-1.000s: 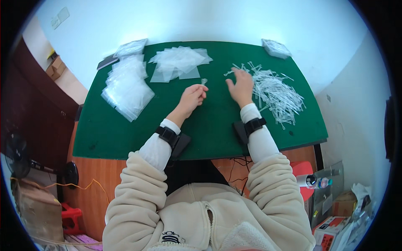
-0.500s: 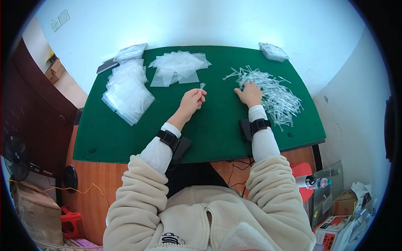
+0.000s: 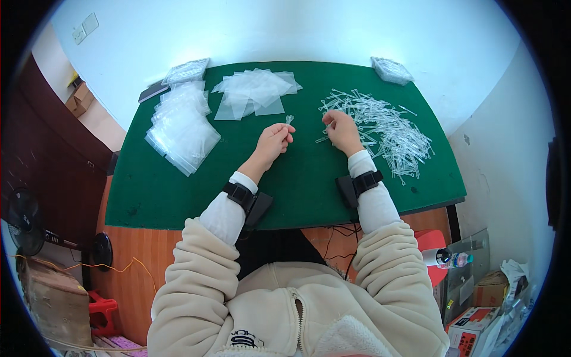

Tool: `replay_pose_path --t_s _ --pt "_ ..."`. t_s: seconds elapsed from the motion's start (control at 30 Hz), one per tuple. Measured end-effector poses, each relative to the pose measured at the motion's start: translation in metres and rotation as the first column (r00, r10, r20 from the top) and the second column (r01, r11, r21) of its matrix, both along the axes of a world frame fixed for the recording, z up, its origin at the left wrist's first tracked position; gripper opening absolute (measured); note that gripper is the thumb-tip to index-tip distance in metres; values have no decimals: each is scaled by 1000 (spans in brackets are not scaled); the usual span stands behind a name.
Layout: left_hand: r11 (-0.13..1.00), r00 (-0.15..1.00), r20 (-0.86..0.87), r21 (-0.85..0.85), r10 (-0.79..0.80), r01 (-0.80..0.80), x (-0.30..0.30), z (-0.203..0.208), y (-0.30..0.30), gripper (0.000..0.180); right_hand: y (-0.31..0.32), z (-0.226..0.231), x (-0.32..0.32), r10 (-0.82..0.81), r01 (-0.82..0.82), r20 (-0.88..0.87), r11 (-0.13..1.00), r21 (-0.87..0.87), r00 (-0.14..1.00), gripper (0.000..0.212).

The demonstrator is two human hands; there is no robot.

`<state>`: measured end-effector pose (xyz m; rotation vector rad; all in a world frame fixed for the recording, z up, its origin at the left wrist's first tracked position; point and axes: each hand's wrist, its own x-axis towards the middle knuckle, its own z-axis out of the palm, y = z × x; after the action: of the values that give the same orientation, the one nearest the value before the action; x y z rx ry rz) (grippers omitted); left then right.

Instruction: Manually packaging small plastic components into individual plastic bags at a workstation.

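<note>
My left hand (image 3: pixel 273 141) is closed in a pinch above the middle of the green table. Small clear plastic sticks with rounded ends (image 3: pixel 289 119) poke up from its fingertips; how many is hard to tell. My right hand (image 3: pixel 342 132) has its fingers curled together at the left edge of a loose pile of clear thin plastic sticks with looped ends (image 3: pixel 404 140). Whatever its fingers hold is hidden. One clear stick (image 3: pixel 322 140) shows just below those fingers, and I cannot tell whether it is gripped or lying on the cloth.
Clear plastic bags lie in a long overlapping stack (image 3: pixel 183 140) at left and a fanned heap (image 3: pixel 259 92) at the back. Filled clear packs stand at the back left (image 3: pixel 186 71) and back right (image 3: pixel 391 71). A wall (image 3: pixel 297 30) rises behind the green table (image 3: pixel 285 196).
My right hand has drawn left from within the pile to its left edge, its spread fingers now curled in. My left hand stays nearly in place, still pinching the clear sticks.
</note>
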<state>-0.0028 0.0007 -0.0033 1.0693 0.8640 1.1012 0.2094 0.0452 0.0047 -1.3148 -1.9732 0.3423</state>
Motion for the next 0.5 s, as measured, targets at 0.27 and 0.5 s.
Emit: replay_pose_path --t_s 0.27,0.5 --pt "998 999 11 42 41 -41 -1 -4 2 17 -4 -2 -13 137 -140 -261 990 7 955 24" --pt "987 990 -55 98 131 -125 -1 -5 3 19 -20 4 -33 244 -305 -402 948 -93 882 41"
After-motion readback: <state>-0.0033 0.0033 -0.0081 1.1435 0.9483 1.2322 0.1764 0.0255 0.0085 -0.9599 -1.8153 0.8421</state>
